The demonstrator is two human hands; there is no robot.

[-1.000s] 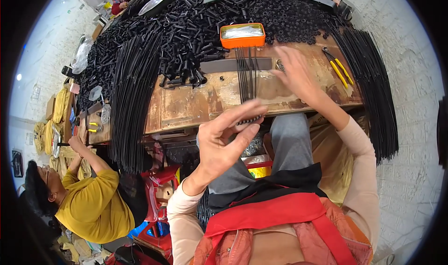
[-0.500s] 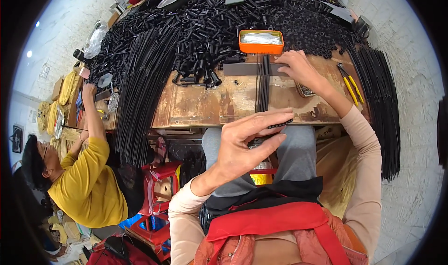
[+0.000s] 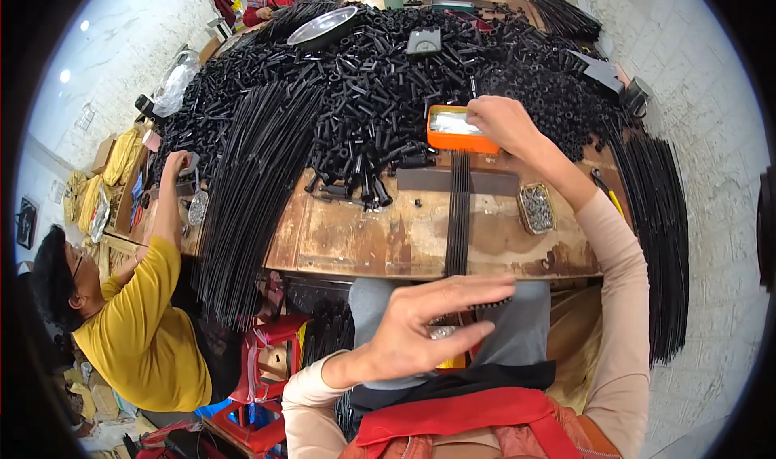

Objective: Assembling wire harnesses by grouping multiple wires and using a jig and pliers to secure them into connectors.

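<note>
While poised at the orange box (image 3: 463, 142) with the nearer, curled right hand (image 3: 503, 124), with any hold impossible to tell, see white strips (image 3: 449, 122) lying crosswise, just left; look, black rods (image 3: 458, 220) running lengthwise toward the half-open left hand (image 3: 411, 328), with grip hidden.

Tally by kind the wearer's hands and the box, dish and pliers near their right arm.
Hands, left hand and right hand: 2
Orange box: 1
Small dish of metal bits: 1
Yellow-handled pliers, partly hidden: 1
Total: 5

Left thumb (image 3: 465, 342) spread below extended fingers (image 3: 465, 291), right arm (image 3: 616, 253) stretched forward
</note>
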